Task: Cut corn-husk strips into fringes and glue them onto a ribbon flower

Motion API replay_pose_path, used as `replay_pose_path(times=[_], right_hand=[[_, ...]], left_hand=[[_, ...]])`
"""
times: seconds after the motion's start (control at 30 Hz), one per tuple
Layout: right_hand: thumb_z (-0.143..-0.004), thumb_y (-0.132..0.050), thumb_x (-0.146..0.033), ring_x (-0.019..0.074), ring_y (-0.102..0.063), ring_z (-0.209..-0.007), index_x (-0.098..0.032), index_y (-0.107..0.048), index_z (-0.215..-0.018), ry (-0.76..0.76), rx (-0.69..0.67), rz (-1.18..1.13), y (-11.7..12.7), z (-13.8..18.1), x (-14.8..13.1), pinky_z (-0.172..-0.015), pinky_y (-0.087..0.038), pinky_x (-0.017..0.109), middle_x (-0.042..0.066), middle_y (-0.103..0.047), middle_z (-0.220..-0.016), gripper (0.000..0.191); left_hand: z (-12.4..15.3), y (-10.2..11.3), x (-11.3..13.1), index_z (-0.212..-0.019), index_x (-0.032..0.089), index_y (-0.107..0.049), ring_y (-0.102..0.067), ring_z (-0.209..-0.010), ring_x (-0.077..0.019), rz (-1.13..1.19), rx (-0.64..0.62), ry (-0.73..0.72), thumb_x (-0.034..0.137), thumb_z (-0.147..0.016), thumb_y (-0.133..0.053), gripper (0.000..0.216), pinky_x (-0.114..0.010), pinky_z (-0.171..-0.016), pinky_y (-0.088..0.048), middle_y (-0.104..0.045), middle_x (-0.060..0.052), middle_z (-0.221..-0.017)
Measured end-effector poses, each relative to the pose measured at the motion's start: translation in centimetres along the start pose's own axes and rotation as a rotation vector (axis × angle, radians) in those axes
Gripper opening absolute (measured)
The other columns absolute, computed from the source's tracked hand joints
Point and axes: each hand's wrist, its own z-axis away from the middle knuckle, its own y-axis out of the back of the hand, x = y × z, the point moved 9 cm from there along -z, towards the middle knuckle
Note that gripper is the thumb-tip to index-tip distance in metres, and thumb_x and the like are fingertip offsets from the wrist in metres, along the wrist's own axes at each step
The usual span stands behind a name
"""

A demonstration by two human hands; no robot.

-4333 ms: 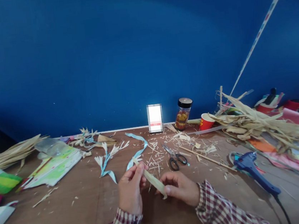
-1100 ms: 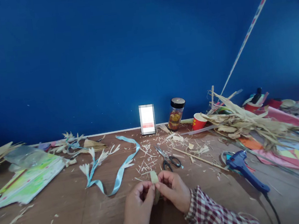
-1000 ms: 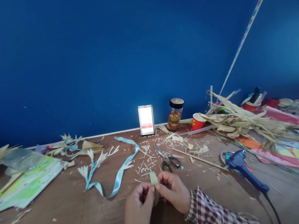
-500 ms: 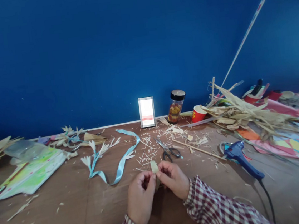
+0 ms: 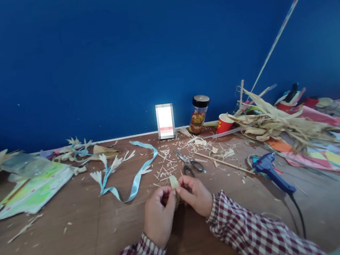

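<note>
A small pale strip that looks like corn husk (image 5: pixel 174 181) stands up between my fingertips, its lower part hidden by them. My left hand (image 5: pixel 160 213) pinches it from the left with thumb and forefinger. From the right, my right hand (image 5: pixel 195 195) pinches the same strip, its thumb close to the left thumb. Just beyond the hands lie black-handled scissors (image 5: pixel 189 164), blades pointing away. To the left, a light blue ribbon (image 5: pixel 133 189) curls beside a stem wrapped in blue with white husk petals (image 5: pixel 105 176).
A blue glue gun (image 5: pixel 272 173) with its cord lies at the right. Behind it are a heap of dried husks (image 5: pixel 283 131), a red paper cup (image 5: pixel 224 123) and a black-lidded jar (image 5: pixel 198 115). A painted sheet (image 5: pixel 39 191) lies left. Husk scraps (image 5: pixel 163 171) litter the brown table.
The whole view has shifted slightly, so things on the table sit a little higher in the picture. Both hands keep nearly the same pinch on the husk strip.
</note>
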Motion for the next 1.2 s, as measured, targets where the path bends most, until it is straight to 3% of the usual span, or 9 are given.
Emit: replay_pose_path(times=[0.53, 0.73, 0.87, 1.07, 1.2], right_hand=[[-0.078, -0.05, -0.026, 0.0053, -0.035, -0.045, -0.016, -0.046, -0.068, 0.09, 0.007, 0.02, 0.0, 0.2, -1.3, -0.041, -0.028, 0.016, -0.007, -0.039, -0.053, 0.015], [-0.079, -0.052, -0.032, 0.0044, -0.041, -0.045, -0.016, -0.052, -0.081, 0.084, -0.088, -0.235, 0.9, 0.8, -3.5, -0.041, -0.031, 0.015, -0.003, -0.051, -0.061, 0.016], [-0.079, -0.054, -0.028, 0.0045, -0.05, -0.051, -0.02, -0.05, -0.079, 0.056, -0.007, -0.503, 5.1, 1.6, -6.4, -0.039, -0.033, 0.011, -0.002, -0.057, -0.072, 0.01], [-0.076, -0.057, -0.02, 0.0018, -0.047, -0.045, -0.021, -0.049, -0.072, 0.223, 0.252, -0.717, 16.0, 1.2, -10.5, -0.038, -0.038, 0.01, -0.008, -0.05, -0.062, 0.009], [-0.076, -0.055, -0.02, 0.0012, -0.048, -0.045, -0.021, -0.048, -0.07, 0.329, 0.399, -0.787, 22.1, 0.2, -11.5, -0.038, -0.039, 0.009, -0.009, -0.051, -0.06, 0.009]], left_hand=[[0.1, 0.7, 0.2, -0.074, 0.016, -0.061, -0.055, -0.059, -0.0161, -0.01, 0.076, -0.038, 0.035, -0.071, -0.052, 0.021, -0.024, -0.055, -0.04, -0.061, -0.002, -0.062], [-0.8, 1.6, -2.5, -0.073, 0.015, -0.056, -0.045, -0.041, -0.0094, 0.29, 0.12, 0.156, 0.041, -0.067, -0.056, 0.027, -0.018, -0.037, -0.031, -0.051, 0.004, -0.047], [-0.9, 1.6, -3.2, -0.075, 0.014, -0.055, -0.042, -0.038, -0.0066, 0.451, 0.127, 0.243, 0.038, -0.067, -0.056, 0.026, -0.015, -0.035, -0.03, -0.048, 0.006, -0.043], [-0.4, 1.4, -3.5, -0.073, 0.013, -0.05, -0.047, -0.041, -0.0041, 0.597, 0.161, 0.354, 0.028, -0.068, -0.058, 0.017, -0.014, -0.036, -0.037, -0.063, -0.002, -0.07], [-0.4, 1.3, -3.7, -0.076, 0.014, -0.051, -0.055, -0.049, -0.0064, 0.667, 0.185, 0.39, 0.023, -0.071, -0.058, 0.013, -0.016, -0.044, -0.045, -0.063, -0.003, -0.067]])
